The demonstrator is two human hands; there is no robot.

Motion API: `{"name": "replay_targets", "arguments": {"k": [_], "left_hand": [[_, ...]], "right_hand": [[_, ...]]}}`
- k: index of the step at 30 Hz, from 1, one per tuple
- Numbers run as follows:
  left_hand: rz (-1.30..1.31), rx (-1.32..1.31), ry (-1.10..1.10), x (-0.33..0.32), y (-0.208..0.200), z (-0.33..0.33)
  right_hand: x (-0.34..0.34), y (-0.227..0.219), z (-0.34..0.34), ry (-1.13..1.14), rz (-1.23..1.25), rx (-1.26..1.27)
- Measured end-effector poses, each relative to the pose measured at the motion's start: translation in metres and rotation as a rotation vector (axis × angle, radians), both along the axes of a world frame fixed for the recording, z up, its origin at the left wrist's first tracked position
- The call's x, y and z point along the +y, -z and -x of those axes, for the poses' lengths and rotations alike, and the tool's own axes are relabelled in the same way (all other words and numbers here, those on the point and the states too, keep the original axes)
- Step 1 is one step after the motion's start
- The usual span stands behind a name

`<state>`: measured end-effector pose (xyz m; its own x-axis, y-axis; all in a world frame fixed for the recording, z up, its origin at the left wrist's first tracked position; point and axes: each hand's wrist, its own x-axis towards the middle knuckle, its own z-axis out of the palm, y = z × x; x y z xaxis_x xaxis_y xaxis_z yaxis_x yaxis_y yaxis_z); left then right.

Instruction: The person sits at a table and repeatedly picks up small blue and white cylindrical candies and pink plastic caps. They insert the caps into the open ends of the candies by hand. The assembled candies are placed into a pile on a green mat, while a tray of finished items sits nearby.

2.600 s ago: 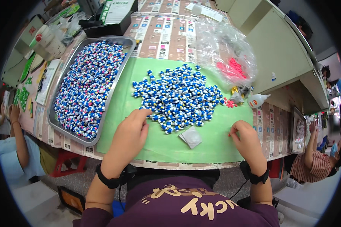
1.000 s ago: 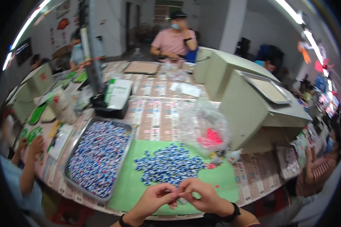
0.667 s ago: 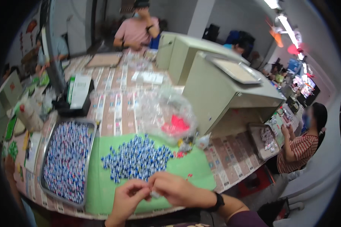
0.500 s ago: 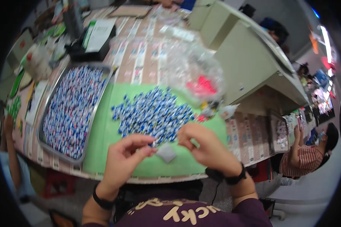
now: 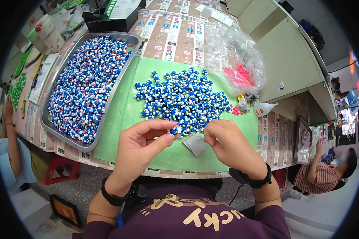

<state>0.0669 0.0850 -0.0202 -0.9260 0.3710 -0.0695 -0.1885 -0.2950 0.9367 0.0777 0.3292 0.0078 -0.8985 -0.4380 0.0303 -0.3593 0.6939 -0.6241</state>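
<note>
Between the thumb and fingers of my left hand [image 5: 141,145] is a tiny blue-and-white figurine piece [image 5: 176,130], with a white side showing. My right hand [image 5: 231,141] is closed in a pinch to the right of it, apart from the left; anything in its fingertips is hidden. Below and between the hands, a grey square pad [image 5: 196,144] lies on the green mat [image 5: 179,159]. Just beyond my fingers spreads a loose heap of similar blue-and-white pieces [image 5: 183,95], with bits of yellow. Several small pink pieces [image 5: 236,110] lie at its right edge.
At left stands a metal tray [image 5: 81,146] full of such pieces. A white squeeze bottle [image 5: 264,108] lies right of the heap, near a clear plastic bag [image 5: 227,47] with pink pieces [image 5: 241,75]. A beige cabinet [image 5: 291,59] borders the right. Other people sit at both sides.
The whole view has shifted, so the table contents appear higher and farther right, and sharper. Both hands keep nearly the same pose; the piece in my left fingers shows more plainly now.
</note>
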Motion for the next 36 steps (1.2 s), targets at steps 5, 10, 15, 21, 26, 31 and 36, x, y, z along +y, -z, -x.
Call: {"name": "replay_targets", "arguments": {"k": [5,10,15,21,26,31,36], "left_hand": [[-0.112,-0.089,0.012,0.012,-0.004,-0.001],[-0.207,-0.091,0.014,0.031,-0.011,-0.004],[-0.140,0.054,-0.034,0.040,-0.015,-0.014],[0.092,0.404,-0.172,0.046,-0.012,-0.021],[0.253,0.738,-0.190,0.037,-0.014,-0.014],[0.411,0.856,-0.246,0.004,-0.015,-0.009],[0.670,0.713,-0.622,-0.080,0.016,0.014]], "right_hand": [[-0.011,-0.025,-0.007,0.099,0.368,-0.068],[-0.027,-0.034,-0.018,0.178,0.647,-0.013],[-0.032,-0.030,-0.021,0.232,0.621,0.103],[-0.033,-0.026,-0.025,0.223,0.468,0.220],[-0.031,-0.021,-0.024,0.219,0.559,0.153],[0.005,-0.016,-0.021,0.234,0.589,0.039],[0.064,0.003,-0.037,0.419,0.142,0.109]]}}
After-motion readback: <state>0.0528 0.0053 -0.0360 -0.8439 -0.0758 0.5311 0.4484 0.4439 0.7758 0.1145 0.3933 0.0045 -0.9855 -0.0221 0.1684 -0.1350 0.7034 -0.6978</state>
